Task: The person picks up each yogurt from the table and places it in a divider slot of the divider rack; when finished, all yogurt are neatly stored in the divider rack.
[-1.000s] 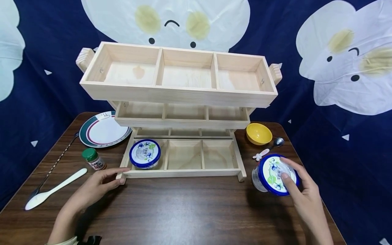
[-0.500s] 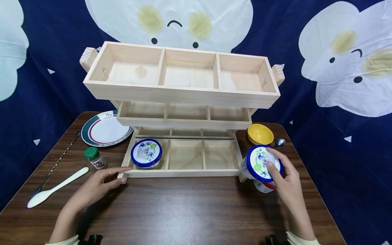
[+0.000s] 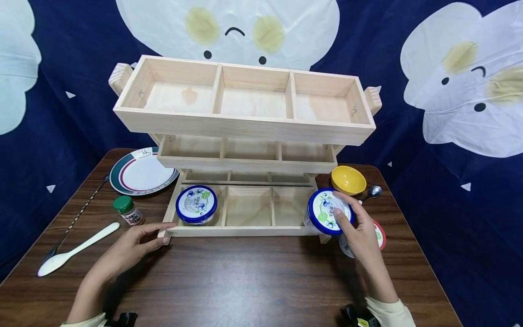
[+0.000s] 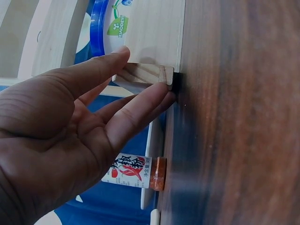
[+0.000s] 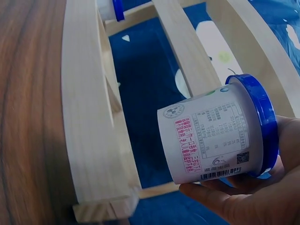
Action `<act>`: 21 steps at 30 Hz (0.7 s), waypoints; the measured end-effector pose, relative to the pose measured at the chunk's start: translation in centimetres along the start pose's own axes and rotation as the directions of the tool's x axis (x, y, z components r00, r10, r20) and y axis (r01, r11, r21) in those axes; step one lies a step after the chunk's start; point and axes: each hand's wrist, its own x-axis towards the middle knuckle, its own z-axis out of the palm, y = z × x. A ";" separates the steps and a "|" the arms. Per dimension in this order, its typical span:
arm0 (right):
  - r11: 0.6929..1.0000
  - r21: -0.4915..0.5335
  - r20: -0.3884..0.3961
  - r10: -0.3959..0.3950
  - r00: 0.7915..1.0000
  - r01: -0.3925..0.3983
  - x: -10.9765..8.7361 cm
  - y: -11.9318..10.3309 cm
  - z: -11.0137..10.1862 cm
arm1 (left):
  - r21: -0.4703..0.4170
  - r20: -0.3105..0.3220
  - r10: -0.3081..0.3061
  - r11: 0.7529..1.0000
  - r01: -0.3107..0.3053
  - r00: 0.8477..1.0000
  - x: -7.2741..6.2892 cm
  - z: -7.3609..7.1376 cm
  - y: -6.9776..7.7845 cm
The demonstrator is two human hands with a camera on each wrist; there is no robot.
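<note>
1. While the left hand pinches the corner of the bottom tray, the right hand grips 1 blue-lidded tub above that tray's right end.
2. The left compartment holds 1 matching tub.
3. The right hand partly hides 1 red-lidded tub.

a tub stands in the rack, a plate left of the rack, a bowl right.

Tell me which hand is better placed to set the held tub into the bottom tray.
Right hand, I'd judge: it holds the tub near the right end of the bottom tray, while the left hand pinches the opposite front corner.
</note>
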 end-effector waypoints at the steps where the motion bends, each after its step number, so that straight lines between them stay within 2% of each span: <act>1: 1.000 0.010 0.004 -0.004 1.000 0.004 0.1 0.0 0.3 | -0.003 0.002 0.003 1.000 -0.003 1.000 0.0 0.0 0.1; 9: 0.992 0.128 0.051 -0.009 0.999 0.002 1.0 0.3 2.6 | 0.000 -0.001 -0.003 1.000 0.003 1.000 -0.1 0.0 0.0; 21: 0.988 0.152 0.088 -0.041 0.995 0.028 2.1 0.2 5.6 | -0.002 -0.004 0.007 1.000 -0.007 1.000 -0.2 0.1 0.0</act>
